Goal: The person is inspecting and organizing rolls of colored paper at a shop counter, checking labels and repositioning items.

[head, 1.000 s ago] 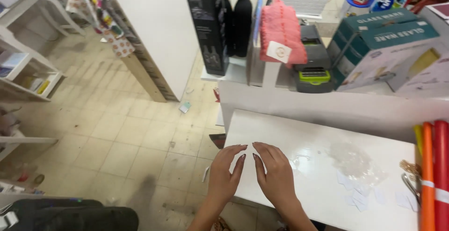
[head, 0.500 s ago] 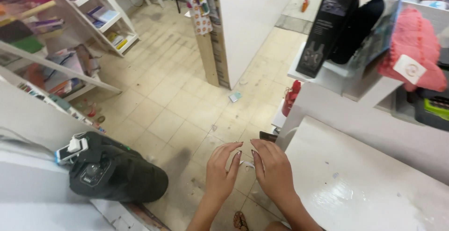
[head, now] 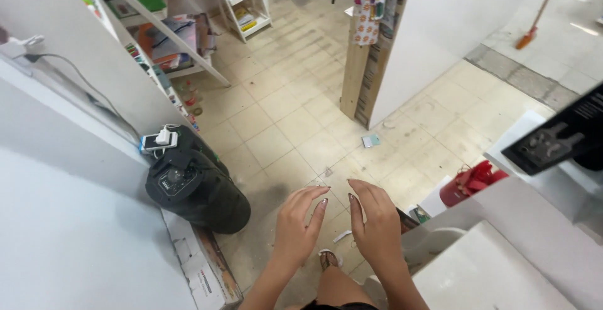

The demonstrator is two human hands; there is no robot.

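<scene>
Black rounded bag (head: 195,190) on the beige tiled floor (head: 282,128), left of both hands. Left hand (head: 298,222) and right hand (head: 375,222) hover side by side, fingers spread, empty. Small white scrap (head: 342,236) lies on the floor below and between them, about equally near each.

Both hands, left hand (head: 300,225) and right hand (head: 377,222), left the white counter (head: 490,272) (now over floor).

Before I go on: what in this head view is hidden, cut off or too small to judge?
- Left hand and right hand: palms face down, so anything pinched beneath stays hidden.
- Small white scrap on the floor: too small to identify.
- Black box: cut off by the right edge.
- White counter: bottom edge crops it.
- Black speaker: base behind the white ledge.
</scene>
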